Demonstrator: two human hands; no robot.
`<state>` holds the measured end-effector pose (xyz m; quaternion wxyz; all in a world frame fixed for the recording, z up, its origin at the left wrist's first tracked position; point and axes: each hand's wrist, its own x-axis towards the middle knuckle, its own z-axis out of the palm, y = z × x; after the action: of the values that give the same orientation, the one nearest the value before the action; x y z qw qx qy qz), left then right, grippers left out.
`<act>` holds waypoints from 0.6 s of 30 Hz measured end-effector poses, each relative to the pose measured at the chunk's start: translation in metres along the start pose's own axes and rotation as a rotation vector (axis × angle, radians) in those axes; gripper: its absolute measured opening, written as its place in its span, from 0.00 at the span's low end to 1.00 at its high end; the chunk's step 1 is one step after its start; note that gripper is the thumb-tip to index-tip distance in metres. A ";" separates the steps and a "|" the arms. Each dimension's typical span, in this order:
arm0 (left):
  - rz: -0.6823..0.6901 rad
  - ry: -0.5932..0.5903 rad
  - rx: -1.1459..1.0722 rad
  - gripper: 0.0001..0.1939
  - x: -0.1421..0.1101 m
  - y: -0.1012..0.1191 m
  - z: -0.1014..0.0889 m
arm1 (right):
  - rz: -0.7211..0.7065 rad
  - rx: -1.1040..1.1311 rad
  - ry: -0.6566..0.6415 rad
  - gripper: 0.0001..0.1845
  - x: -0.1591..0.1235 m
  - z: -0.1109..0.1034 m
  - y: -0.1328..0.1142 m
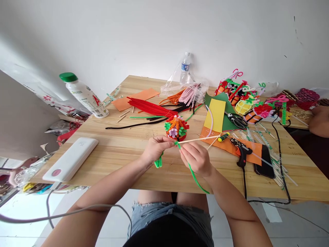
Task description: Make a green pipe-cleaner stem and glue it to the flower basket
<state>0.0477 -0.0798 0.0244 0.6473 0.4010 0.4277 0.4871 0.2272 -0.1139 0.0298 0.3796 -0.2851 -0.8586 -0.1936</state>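
Observation:
My left hand is closed, pinching the near end of a thin wooden stick where a green pipe cleaner is wound on it. A folded bit of green pipe cleaner sticks out below that hand. My right hand is closed on the same green pipe cleaner, whose long tail curves down past the table edge. Just behind my hands stands a small pipe-cleaner flower basket in red, orange, green and pink.
On the wooden table lie red pipe cleaners, a glue gun, scissors, a phone, coloured felt sheets, a white power bank, two bottles and finished crafts. Another person's hand rests at right.

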 end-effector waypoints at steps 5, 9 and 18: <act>0.254 -0.040 0.227 0.03 -0.006 -0.005 -0.001 | 0.035 0.113 -0.009 0.06 0.002 0.001 0.002; 0.526 -0.195 0.432 0.02 -0.006 -0.008 -0.002 | 0.345 0.414 -0.014 0.06 -0.004 0.006 0.007; 0.543 -0.699 0.373 0.06 0.003 0.007 -0.012 | 1.375 1.432 -0.674 0.23 -0.002 -0.011 0.022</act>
<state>0.0346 -0.0743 0.0262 0.5187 0.7472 0.1443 0.3895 0.2480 -0.1040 0.0376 0.2291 -0.4595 -0.4866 0.7068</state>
